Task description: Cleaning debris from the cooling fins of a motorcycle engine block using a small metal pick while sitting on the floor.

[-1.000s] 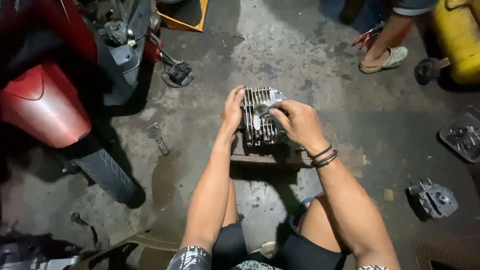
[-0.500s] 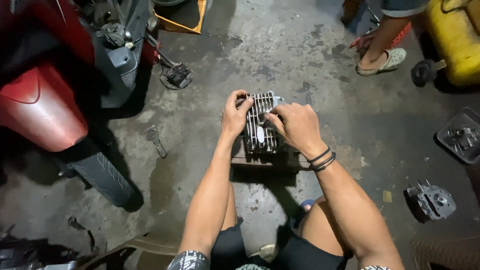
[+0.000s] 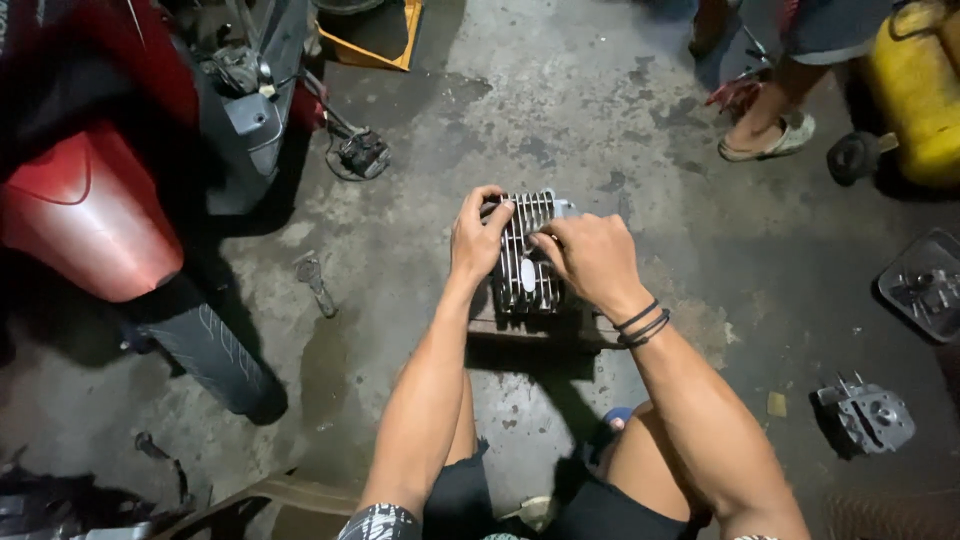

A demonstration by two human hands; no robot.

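Hands, left (image 3: 480,238) and right (image 3: 592,258), both clamped on grey finned metal engine cylinder (image 3: 527,262) atop low wooden block (image 3: 530,328); yellow open tray (image 3: 378,32) far beyond, contents indiscernible

Silver finned engine part (image 3: 527,255) — red fender (image 3: 85,215), yellow tank (image 3: 920,95)

1. I see a finned engine part (image 3: 527,255) of bare cast metal, dull grey, its ribs catching a soft sheen.
2. The floor (image 3: 560,100) looks like rough concrete, matt, blotched with dark oily stains.
3. The motorbike's red panel (image 3: 85,215) is glossy plastic, smooth and reflective.
4. The tyre (image 3: 205,350) below it is matt black rubber with a moulded tread.
5. The yellow tank (image 3: 915,95) has a smooth, slightly shiny painted surface.
6. The small engine piece (image 3: 868,415) on the floor is dull grey metal.
7. The wristbands (image 3: 643,325) look like thin black cord, matt.
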